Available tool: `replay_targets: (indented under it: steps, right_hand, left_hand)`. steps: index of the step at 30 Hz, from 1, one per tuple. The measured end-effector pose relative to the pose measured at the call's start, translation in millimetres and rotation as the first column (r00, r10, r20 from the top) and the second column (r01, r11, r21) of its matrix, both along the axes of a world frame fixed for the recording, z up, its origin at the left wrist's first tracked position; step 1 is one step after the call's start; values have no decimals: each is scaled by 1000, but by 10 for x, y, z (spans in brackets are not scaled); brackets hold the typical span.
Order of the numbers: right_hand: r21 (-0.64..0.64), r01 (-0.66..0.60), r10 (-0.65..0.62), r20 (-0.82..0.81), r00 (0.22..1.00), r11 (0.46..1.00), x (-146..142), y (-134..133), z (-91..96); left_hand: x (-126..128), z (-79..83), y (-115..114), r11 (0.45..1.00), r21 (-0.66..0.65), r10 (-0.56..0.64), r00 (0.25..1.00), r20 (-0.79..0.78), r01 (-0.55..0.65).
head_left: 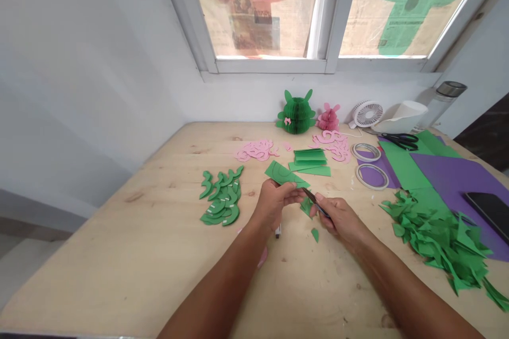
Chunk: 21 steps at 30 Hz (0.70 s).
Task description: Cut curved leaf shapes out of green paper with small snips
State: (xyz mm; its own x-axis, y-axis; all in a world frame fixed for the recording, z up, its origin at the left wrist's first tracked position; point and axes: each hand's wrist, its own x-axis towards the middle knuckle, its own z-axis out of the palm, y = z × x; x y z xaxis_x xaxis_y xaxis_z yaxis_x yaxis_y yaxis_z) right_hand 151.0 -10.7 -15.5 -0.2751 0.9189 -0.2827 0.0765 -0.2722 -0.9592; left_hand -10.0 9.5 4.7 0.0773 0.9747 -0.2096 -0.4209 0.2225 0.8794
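Observation:
My left hand (pixel 274 202) is closed on a piece of green paper (pixel 283 175) with a curve drawn on it, held just above the wooden table (pixel 159 254). My right hand (pixel 338 217) grips small dark scissors (pixel 318 202) whose blades meet the paper's lower edge. A small green offcut (pixel 315 234) lies on the table below the hands. A pile of cut green curved shapes (pixel 221 197) lies to the left of my left hand.
Pink cut shapes (pixel 256 150) and folded green strips (pixel 310 159) lie behind the hands. Green scraps (pixel 441 233), purple sheets (pixel 457 175), two tape rolls (pixel 371 176), black scissors (pixel 403 141) and a phone (pixel 491 212) sit right. Paper figures (pixel 296 114), a fan (pixel 368 114) stand by the wall.

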Motion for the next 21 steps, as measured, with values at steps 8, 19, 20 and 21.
replay_targets:
  steps: [8, 19, 20, 21]
  right_hand:
    - [-9, -4, 4, -4, 1000, 1000, -10, 2, -4]
    - [-3, -12, 12, 14, 1000, 1000, -12, 3, -15]
    - [-3, -11, 11, 15, 1000, 1000, -12, 2, -17]
    - [-3, -11, 11, 16, 1000, 1000, -12, 1, -16]
  left_hand:
    - [-11, 9, 10, 1000, -8, -10, 1000, -5, 10]
    - [-22, 38, 2, 1000, -18, -19, 1000, -13, 19]
    - [-22, 41, 3, 1000, -18, -20, 1000, -12, 20]
    - [-22, 43, 4, 1000, -18, -24, 1000, -10, 24]
